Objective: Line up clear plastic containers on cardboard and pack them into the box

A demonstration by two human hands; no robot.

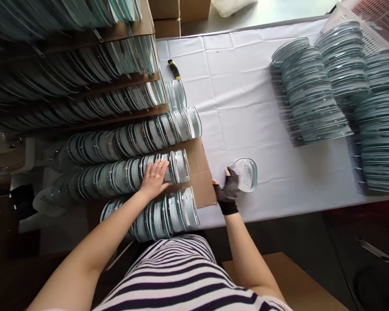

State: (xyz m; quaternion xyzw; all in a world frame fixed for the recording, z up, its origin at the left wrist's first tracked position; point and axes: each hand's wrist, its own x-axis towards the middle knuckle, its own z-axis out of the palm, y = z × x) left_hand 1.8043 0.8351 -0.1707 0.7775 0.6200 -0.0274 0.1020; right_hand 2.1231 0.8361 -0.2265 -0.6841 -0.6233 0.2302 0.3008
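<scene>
My bare left hand [154, 177] rests flat on a row of glass dishes [116, 172] standing on edge, nested with pale sheets between them. Its fingers are stretched out over the dishes near the row's right end. A dark fingerless glove covers my right hand [227, 186], at the left edge of a single rounded glass dish [248, 174] on the white tablecloth. Thumb and forefinger are spread apart; the other fingers are partly hidden. Printed lettering shows in that dish. I cannot tell whether the right hand touches it.
More rows of glass dishes [136, 140] lie above and below the left hand, some on cardboard [201, 172]. A black-and-yellow handled tool [173, 69] lies on the white tablecloth [243, 103]. Tall stacks of glassware [314, 95] stand at right, near a plastic crate [350, 17].
</scene>
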